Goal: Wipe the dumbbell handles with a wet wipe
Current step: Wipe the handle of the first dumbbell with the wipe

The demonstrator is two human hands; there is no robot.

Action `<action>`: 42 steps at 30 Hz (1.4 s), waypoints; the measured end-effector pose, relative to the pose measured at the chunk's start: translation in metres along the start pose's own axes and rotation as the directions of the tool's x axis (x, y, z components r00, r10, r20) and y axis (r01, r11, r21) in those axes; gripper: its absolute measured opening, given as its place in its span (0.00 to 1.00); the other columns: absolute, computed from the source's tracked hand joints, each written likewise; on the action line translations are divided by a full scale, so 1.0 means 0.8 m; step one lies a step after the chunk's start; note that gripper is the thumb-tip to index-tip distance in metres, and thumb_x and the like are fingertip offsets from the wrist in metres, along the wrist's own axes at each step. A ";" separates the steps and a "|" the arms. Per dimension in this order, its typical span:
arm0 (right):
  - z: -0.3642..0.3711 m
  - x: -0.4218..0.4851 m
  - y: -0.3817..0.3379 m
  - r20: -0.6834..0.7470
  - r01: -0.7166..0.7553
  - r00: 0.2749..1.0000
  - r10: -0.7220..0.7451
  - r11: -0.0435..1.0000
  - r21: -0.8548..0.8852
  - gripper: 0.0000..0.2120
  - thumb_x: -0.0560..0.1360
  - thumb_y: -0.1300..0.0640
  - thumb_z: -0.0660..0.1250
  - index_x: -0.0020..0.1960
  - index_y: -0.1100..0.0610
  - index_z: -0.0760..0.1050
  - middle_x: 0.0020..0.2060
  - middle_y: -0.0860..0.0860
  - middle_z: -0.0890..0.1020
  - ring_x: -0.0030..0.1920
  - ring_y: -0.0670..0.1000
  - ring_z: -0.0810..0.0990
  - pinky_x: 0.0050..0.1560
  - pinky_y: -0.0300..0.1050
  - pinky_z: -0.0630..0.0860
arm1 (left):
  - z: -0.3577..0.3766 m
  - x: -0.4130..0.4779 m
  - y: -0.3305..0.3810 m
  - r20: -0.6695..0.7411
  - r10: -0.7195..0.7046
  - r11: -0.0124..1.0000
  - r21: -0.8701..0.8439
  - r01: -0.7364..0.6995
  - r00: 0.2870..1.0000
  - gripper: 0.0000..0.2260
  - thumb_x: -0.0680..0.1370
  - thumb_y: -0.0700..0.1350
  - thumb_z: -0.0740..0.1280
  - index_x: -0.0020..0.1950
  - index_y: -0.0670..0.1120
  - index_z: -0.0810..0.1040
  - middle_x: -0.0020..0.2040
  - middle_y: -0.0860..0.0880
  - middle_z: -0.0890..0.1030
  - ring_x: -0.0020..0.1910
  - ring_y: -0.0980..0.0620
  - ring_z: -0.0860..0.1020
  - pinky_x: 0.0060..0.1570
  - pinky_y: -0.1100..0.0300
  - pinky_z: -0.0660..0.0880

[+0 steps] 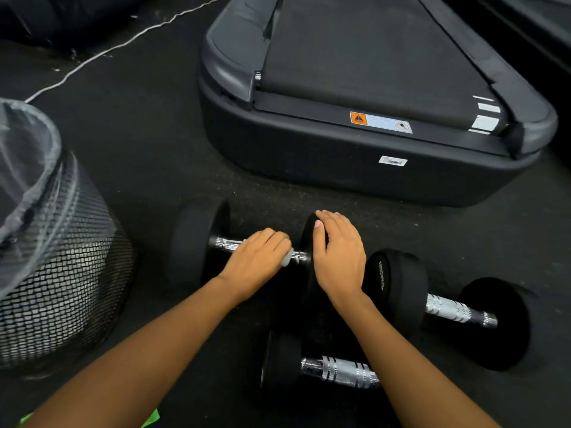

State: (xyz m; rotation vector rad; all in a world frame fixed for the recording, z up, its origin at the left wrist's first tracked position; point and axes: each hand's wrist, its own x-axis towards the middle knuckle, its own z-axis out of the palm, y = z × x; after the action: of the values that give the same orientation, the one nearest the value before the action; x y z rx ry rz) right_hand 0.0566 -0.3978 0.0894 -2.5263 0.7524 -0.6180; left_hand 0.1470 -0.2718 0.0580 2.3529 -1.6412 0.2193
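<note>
Three black dumbbells with chrome handles lie on the dark floor. My left hand (259, 257) is curled round the handle of the far dumbbell (197, 239), holding a white wet wipe (286, 257) against the chrome. My right hand (338, 254) lies over that dumbbell's right head, fingers draped over its top. A second dumbbell (451, 308) lies to the right, its handle bare. The third dumbbell (333, 369) lies nearest me, partly hidden under my right forearm.
A black mesh waste bin (58, 273) with a clear liner stands at the left. The rear end of a treadmill (355, 149) fills the far right. A white cable (102, 52) runs across the floor at the back left. Something green (151, 417) shows at the bottom edge.
</note>
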 end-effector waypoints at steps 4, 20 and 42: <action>-0.001 0.001 0.001 0.008 -0.009 1.000 0.009 1.000 0.000 0.16 0.81 0.54 0.56 0.65 0.56 0.73 0.63 0.50 0.77 0.68 0.49 0.68 0.70 0.43 0.59 | 0.000 -0.001 -0.003 0.005 0.014 1.000 0.006 -0.014 1.000 0.11 0.67 0.41 0.74 0.46 0.43 0.77 0.46 0.47 0.79 0.42 0.49 0.78 0.43 0.56 0.77; -0.001 0.000 -0.001 -0.023 -0.010 1.000 0.011 0.999 0.037 0.21 0.78 0.49 0.52 0.63 0.56 0.75 0.62 0.50 0.78 0.67 0.49 0.70 0.69 0.45 0.63 | -0.007 0.024 -0.018 0.344 -0.219 0.958 -0.103 0.269 0.913 0.17 0.82 0.48 0.50 0.59 0.45 0.76 0.56 0.47 0.79 0.56 0.49 0.76 0.61 0.54 0.66; 0.001 -0.002 0.002 -0.031 0.004 1.000 -0.003 1.000 0.029 0.21 0.78 0.50 0.52 0.64 0.57 0.75 0.62 0.50 0.78 0.67 0.49 0.70 0.69 0.45 0.62 | -0.007 0.028 -0.020 0.482 -0.160 0.957 -0.138 0.255 0.861 0.17 0.82 0.50 0.47 0.64 0.48 0.71 0.61 0.49 0.76 0.61 0.53 0.72 0.69 0.53 0.55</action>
State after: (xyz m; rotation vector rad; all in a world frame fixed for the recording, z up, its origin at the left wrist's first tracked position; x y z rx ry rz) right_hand 0.0550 -0.3979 0.0877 -2.4977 0.7442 -0.6662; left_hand 0.1701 -0.2849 0.0673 2.5265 -1.4785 -0.5750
